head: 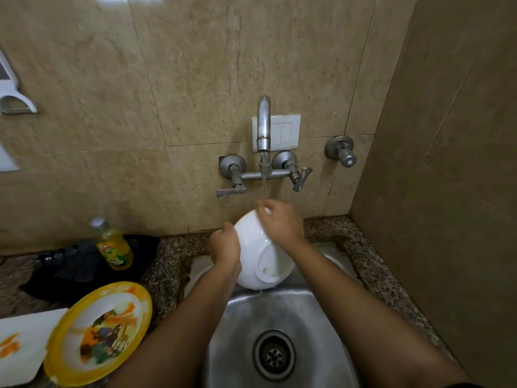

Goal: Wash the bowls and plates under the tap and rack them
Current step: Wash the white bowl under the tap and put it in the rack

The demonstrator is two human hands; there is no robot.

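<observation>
Fingertips of my left hand (225, 245) were hidden behind the white bowl (249, 238), so I could only see the knuckles curled round its left side. My right hand (280, 221) lay over the bowl's upper right, fingers bent tight at its top edge with a bit of white showing between them; whether that was rim or foam I could not tell. The bowl was held up in the middle of the frame, tilted with its foot ring towards me, above the back of the steel sink (307, 317) and just below the tap (263, 121). Its inside faced away, out of sight. Water ran from the tap onto my right hand and dripped off the bowl's lower edge.

At the lower left, a yellow-rimmed plate (98, 331) smeared with orange and dark leftovers was partly covered by my left forearm, and it overlapped a white square plate (25, 345) that the frame edge cut off. Behind them a dish soap bottle (115, 245) stood on something black (70, 264) too blurred to name. A white fixture (12, 91) at the upper left was also cut off.

The counter (330, 228) round the sink was speckled granite. The drain (274, 355) sat low in the basin. Beige marbled tiles (195, 79) covered the wall, with a white switch plate (284, 133) behind the spout and a separate valve (342, 153) to its right.
</observation>
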